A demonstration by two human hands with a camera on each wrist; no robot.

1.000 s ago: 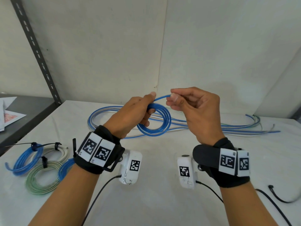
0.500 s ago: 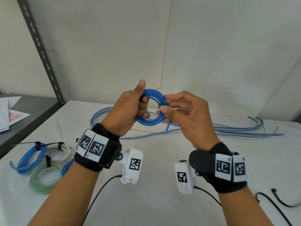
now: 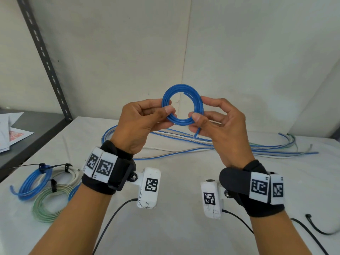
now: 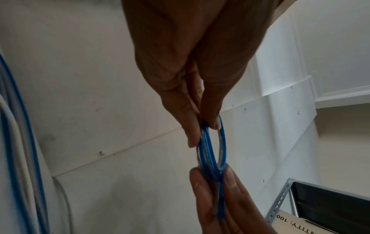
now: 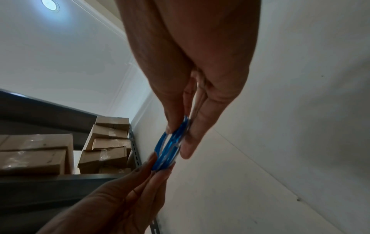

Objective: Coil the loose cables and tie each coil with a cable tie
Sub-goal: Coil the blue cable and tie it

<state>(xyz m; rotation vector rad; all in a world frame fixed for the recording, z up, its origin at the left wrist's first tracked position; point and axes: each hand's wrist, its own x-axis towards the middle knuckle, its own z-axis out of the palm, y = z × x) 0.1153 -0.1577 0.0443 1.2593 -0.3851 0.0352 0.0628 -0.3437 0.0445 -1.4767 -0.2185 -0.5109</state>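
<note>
A small coil of blue cable (image 3: pixel 182 92) is held upright in the air above the white table (image 3: pixel 174 181), in front of the wall corner. My left hand (image 3: pixel 168 109) pinches its left side between thumb and fingers, and my right hand (image 3: pixel 197 112) pinches its right side. A short free end (image 3: pixel 196 132) hangs below the right thumb. The left wrist view shows the blue coil (image 4: pixel 212 152) edge-on between both hands' fingertips, and the right wrist view shows the same blue coil (image 5: pixel 170 150) pinched likewise. No cable tie is on this coil.
Loose blue, white and green cables (image 3: pixel 257 150) lie across the back of the table. Several tied coils (image 3: pixel 46 190) with black ties sit at the left front. A dark shelf (image 3: pixel 36 129) with papers stands left. Black wrist-camera leads (image 3: pixel 322 229) trail at the front right.
The hands lifted the blue coil up off the cable pile and turned it to face me. The last of the cable was wound in, and both hands now pinch opposite sides.
</note>
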